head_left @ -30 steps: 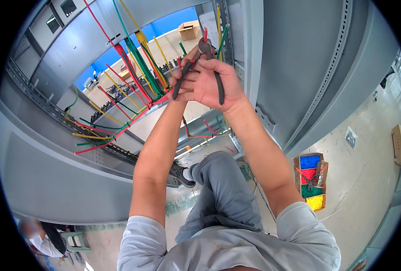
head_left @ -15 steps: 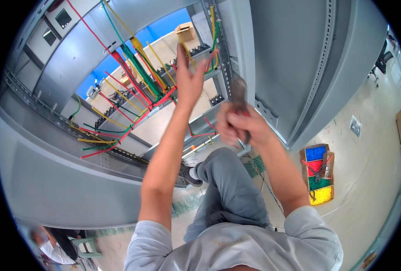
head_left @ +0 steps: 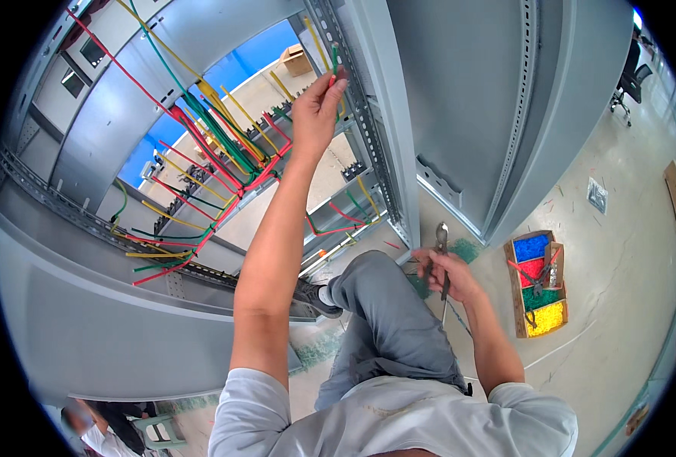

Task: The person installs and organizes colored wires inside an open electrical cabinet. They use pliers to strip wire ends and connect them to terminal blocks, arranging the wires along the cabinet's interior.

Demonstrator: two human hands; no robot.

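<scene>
My left hand [head_left: 316,118] is raised to the cabinet's right upright, its fingers pinched around wire ends; a red tip and a green wire [head_left: 335,57] show at the fingertips. A yellow wire [head_left: 316,42] stands just beside them. Lower down, over the floor by my knee, my right hand [head_left: 453,276] is closed around a pair of cable cutters [head_left: 442,238], with the dark metal head pointing up and away. To the left of my left forearm, a bundle of red, green and yellow wires [head_left: 231,145] fans out across the cabinet opening.
A grey cabinet door [head_left: 467,91] stands open at the right. On the floor sits a divided box [head_left: 517,301] of blue, red, green and yellow small parts, with pliers lying on it. A plastic bag [head_left: 597,195] lies beyond. Another person [head_left: 102,430] is at lower left.
My left hand has gone from open to pinching the wires near the upright. My right hand has lowered toward my knee, still holding the cutters.
</scene>
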